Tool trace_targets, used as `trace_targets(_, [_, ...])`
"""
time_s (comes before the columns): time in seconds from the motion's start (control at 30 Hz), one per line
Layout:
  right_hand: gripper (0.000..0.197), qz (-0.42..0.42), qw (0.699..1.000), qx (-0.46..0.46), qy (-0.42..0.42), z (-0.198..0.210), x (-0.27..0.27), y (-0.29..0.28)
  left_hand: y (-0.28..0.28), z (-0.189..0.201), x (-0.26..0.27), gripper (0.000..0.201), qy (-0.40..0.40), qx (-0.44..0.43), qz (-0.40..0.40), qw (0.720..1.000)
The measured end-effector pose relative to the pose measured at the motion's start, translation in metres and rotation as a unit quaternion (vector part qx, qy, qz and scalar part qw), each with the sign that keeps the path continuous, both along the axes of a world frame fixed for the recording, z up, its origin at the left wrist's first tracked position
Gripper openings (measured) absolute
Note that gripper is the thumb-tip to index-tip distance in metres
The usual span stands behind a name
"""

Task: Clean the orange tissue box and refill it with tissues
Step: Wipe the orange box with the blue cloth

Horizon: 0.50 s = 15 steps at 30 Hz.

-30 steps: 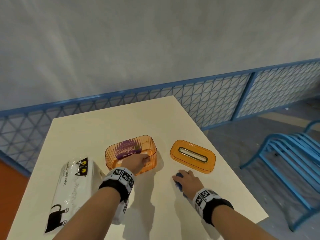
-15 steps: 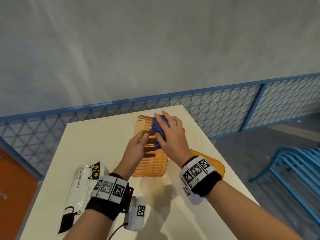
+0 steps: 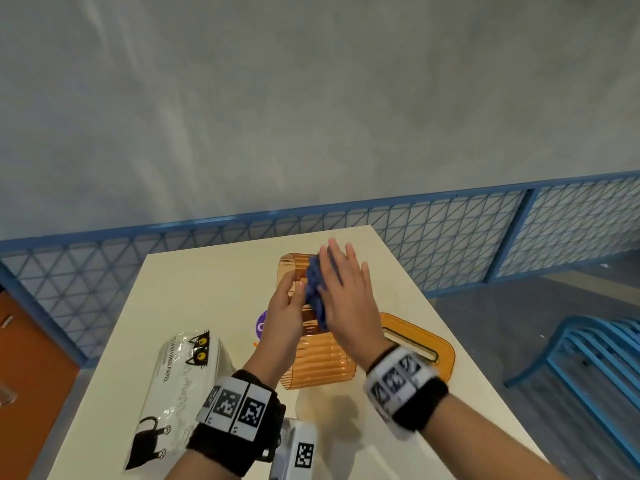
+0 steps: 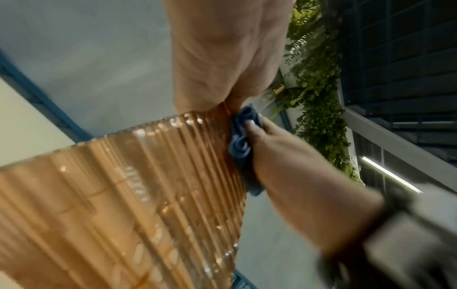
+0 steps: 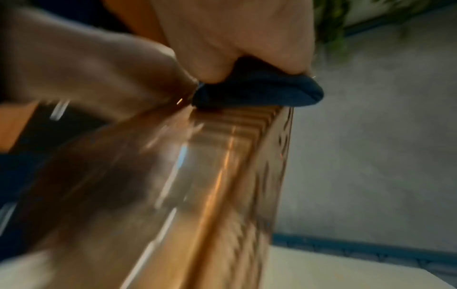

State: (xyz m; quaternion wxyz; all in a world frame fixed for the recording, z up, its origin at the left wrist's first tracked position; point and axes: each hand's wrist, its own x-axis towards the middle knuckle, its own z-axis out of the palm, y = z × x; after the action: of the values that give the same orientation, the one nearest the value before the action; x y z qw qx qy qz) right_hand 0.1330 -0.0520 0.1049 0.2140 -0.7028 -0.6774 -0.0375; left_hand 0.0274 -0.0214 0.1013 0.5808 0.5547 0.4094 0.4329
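The ribbed orange tissue box (image 3: 318,362) is lifted off the table and tipped on its side, with no lid on it. My left hand (image 3: 292,292) grips its wall near the rim. My right hand (image 3: 343,285) lies flat, fingers straight and spread, and presses a crumpled blue cloth (image 3: 315,289) against the box's upper side. The left wrist view shows the cloth (image 4: 238,144) between the right thumb and the box (image 4: 123,195). In the right wrist view the cloth (image 5: 259,91) sits on the box's edge (image 5: 197,195). The orange lid (image 3: 440,351) lies on the table to the right.
A wrapped tissue pack with a black cat print (image 3: 173,393) lies at the left of the cream table (image 3: 207,278). A purple label (image 3: 260,323) lies behind my left hand. A blue mesh fence (image 3: 450,244) runs behind the table, and a blue chair (image 3: 595,358) stands on the right.
My left hand lifted the box off the table and tipped it. My right hand picked up the blue cloth, brought it to the box and has slid along its side with fingers straightening.
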Motion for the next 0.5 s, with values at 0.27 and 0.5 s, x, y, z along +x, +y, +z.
trace_targets(0.27, [0.054, 0.022, 0.995, 0.090, -0.049, -0.003, -0.013, -0.004, 0.001, 0.012, -0.002, 0.025, -0.086, -0.021, 0.007, 0.996])
trace_targets(0.5, [0.069, 0.060, 0.990, 0.098, -0.087, -0.074, -0.011, -0.049, 0.000, -0.001, -0.005, 0.032, -0.120, -0.073, 0.031, 0.990])
